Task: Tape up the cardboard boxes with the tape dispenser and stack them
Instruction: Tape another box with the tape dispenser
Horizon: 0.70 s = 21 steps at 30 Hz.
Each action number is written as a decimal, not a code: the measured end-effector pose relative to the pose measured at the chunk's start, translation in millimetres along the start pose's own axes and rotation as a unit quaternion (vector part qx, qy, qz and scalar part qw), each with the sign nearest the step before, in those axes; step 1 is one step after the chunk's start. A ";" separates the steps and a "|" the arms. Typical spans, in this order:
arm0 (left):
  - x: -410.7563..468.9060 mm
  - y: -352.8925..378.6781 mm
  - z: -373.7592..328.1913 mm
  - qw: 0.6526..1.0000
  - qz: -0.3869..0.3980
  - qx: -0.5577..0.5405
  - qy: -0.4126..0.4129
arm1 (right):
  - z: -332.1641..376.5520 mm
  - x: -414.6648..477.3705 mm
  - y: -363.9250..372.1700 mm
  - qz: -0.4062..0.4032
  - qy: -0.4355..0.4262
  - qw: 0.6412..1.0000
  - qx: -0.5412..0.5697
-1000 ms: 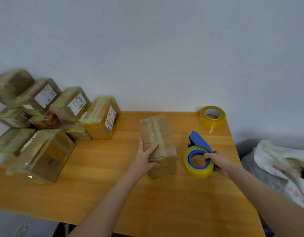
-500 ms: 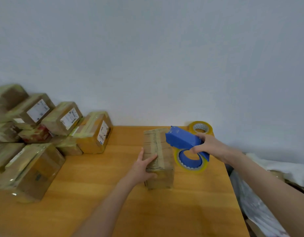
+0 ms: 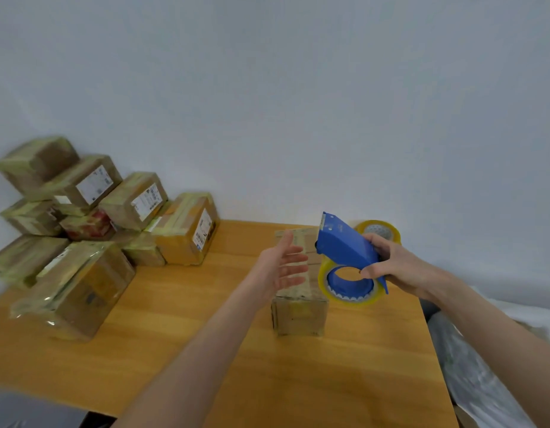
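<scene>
- Grips first: left hand [image 3: 280, 267], at centre frame, is slack with its fingers straight and spread, holding nothing. Right hand [image 3: 400, 267], just right of centre, is wrapped round the blue tape dispenser [image 3: 344, 242].
- Left of frame: a stack of taped boxes [image 3: 113, 217] sits against the wall on the wooden table [image 3: 205, 350].
- Centre: one box [image 3: 298, 313] lies lengthways on the table, under the left hand. Whether the palm touches the cardboard cannot be told.
- Just right of the box: the dispenser is off the table, its toothed end raised over the box's far end and its yellow roll [image 3: 348, 296] hanging beside the box's right edge.
- Upper right of the table: a spare roll [image 3: 380, 230] sits behind the right hand.
- The step in hand looks like starting a strip. To do it well, press the left palm flat on the box so it cannot slide, set the tape's end down past the far edge, then pull towards the body along the seam in one straight, firm stroke.
</scene>
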<state>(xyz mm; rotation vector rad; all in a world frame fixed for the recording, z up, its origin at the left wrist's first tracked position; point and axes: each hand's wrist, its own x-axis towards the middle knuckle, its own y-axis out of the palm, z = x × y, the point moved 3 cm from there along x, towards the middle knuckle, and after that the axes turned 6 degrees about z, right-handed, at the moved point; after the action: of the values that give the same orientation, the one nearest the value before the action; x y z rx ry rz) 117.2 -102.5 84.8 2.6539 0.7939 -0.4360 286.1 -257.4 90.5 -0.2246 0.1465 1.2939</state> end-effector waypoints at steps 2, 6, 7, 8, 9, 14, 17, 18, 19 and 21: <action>-2.7 5.6 -4.7 1.000 0.010 0.025 -0.003 | 0.5 -0.8 3.6 0.013 0.000 1.000 -0.012; -3.6 10.5 -7.6 0.999 0.000 0.052 0.000 | 1.2 -2.0 7.4 0.026 0.000 0.999 -0.041; -2.5 10.1 -7.7 0.998 -0.001 0.057 0.004 | 0.9 -2.0 7.4 0.027 0.003 0.998 -0.048; -2.1 9.6 -7.8 0.998 0.001 0.059 0.008 | 0.4 -2.2 7.5 0.029 0.007 0.998 -0.054; -1.3 8.6 -7.0 0.998 0.004 0.059 0.011 | -0.3 -2.5 7.6 0.032 0.010 0.998 -0.059; -1.3 -1.2 -2.3 0.997 -0.002 0.077 0.014 | -4.2 -3.9 6.5 0.030 0.020 0.997 -0.061; -4.3 -4.8 1.5 1.000 -0.001 0.010 -0.014 | -4.2 -4.9 4.3 0.026 0.025 0.998 -0.055; -5.7 -4.9 2.1 0.999 -0.003 -0.013 -0.030 | -3.5 -5.2 3.7 0.027 0.026 0.998 -0.056; -6.2 -5.0 3.4 0.999 -0.005 -0.026 -0.044 | -2.6 -5.4 3.7 0.027 0.026 0.998 -0.060; -5.9 -4.6 4.1 0.998 -0.009 -0.021 -0.058 | -0.4 -5.5 4.1 0.026 0.025 0.997 -0.074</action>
<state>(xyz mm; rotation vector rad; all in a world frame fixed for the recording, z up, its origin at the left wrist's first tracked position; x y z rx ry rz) 109.0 -103.3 82.4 2.5580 0.7839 -0.5677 280.6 -261.6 91.0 -0.3836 0.0997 1.3530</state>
